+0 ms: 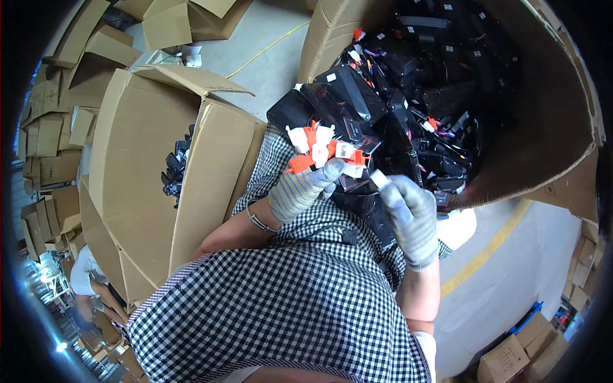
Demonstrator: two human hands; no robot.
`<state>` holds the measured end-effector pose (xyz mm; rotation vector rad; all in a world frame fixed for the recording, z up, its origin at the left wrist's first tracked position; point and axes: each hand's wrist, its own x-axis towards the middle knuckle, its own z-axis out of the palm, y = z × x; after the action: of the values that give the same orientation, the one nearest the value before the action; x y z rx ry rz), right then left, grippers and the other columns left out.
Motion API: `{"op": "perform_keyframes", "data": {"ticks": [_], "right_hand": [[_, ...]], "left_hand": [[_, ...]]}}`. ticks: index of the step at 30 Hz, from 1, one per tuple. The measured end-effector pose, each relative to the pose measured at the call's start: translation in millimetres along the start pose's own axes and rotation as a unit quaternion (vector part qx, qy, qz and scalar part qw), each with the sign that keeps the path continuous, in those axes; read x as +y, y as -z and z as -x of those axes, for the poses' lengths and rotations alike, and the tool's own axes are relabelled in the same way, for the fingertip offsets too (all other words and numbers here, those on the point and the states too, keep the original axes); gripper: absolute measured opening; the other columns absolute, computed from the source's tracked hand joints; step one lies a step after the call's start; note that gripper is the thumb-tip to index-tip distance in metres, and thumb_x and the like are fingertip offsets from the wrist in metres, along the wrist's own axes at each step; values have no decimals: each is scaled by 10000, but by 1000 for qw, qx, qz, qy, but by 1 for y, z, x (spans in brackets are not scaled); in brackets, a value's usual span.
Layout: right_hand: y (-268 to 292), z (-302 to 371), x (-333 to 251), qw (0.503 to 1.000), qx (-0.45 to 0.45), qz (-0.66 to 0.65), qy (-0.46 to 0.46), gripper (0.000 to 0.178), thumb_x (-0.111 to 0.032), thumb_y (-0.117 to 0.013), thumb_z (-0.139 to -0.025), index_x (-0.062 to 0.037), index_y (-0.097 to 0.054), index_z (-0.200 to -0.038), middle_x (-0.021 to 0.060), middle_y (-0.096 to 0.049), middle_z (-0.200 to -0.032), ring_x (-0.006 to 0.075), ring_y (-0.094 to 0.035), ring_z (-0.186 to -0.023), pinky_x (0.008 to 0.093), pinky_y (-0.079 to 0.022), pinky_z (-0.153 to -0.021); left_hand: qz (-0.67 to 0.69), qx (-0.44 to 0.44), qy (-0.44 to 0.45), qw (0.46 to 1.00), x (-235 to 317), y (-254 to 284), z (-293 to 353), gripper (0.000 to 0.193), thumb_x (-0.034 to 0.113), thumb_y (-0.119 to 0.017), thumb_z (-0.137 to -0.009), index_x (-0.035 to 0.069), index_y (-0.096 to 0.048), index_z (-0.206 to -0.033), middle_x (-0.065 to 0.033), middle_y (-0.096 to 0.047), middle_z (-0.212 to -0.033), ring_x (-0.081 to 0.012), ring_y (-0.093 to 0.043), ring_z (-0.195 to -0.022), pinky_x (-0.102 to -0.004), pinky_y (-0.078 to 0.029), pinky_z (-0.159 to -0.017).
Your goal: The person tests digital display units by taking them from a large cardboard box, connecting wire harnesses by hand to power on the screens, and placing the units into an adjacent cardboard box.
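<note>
My left hand (297, 193), in a striped knit glove, is closed round a bunch of red and white plug connectors (317, 152). Close by on its right, my gloved right hand (414, 223) pinches a small white piece (379, 179), probably a connector; its far end is hidden by the fingers. Beyond both hands, several flat black plastic cases (350, 89) rest against my lap, some apparently in clear wrapping. Under my hands is a black-and-white checked apron (281, 300).
A large cardboard box (536, 140) at the right holds many black cases with coloured wires and plugs. Another open carton (143, 153) stands at my left with black items inside. Stacked cartons (54, 134) line the far left, where another person (89, 274) bends down.
</note>
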<state>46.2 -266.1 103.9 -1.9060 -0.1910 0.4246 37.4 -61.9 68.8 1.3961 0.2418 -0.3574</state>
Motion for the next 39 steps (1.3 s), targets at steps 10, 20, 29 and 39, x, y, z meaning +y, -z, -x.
{"op": "perform_keyframes", "data": {"ticks": [10,20,29,39], "right_hand": [[-7,-2,25,897,-131,-375,-195,326,-321,-611,-873,-6,-690,-841,-26,-480,-497,24,-305,-419,206,-196,-422],[-52,20,52,976,46,-196,-79,250,-218,-525,-929,-15,-623,-822,49,-532,-642,114,-515,-579,275,-423,-558],[-5,25,74,919,299,213,145,327,-224,-582,-884,11,-557,-1109,160,-563,-1086,262,-526,-1040,387,-386,-917],[-4,-18,63,881,411,211,104,645,-174,-689,-773,2,-414,-1330,187,-595,-1077,320,-581,-976,379,-442,-882]], "left_hand": [[-47,-1,-124,991,-33,0,-2,142,131,-626,-875,76,-503,-832,-24,-580,-884,-82,-561,-762,-211,-460,-649],[303,-167,-14,938,-77,12,-1,111,134,-606,-883,119,-503,-844,-43,-590,-870,-102,-557,-786,-220,-454,-710],[-199,25,-132,971,-54,-2,5,239,365,-652,-807,155,-547,-764,18,-537,-702,-156,-528,-684,-289,-417,-700],[-71,-247,277,926,-40,12,11,133,140,-573,-822,62,-582,-930,-72,-624,-1050,-164,-588,-833,-238,-489,-684]]}}
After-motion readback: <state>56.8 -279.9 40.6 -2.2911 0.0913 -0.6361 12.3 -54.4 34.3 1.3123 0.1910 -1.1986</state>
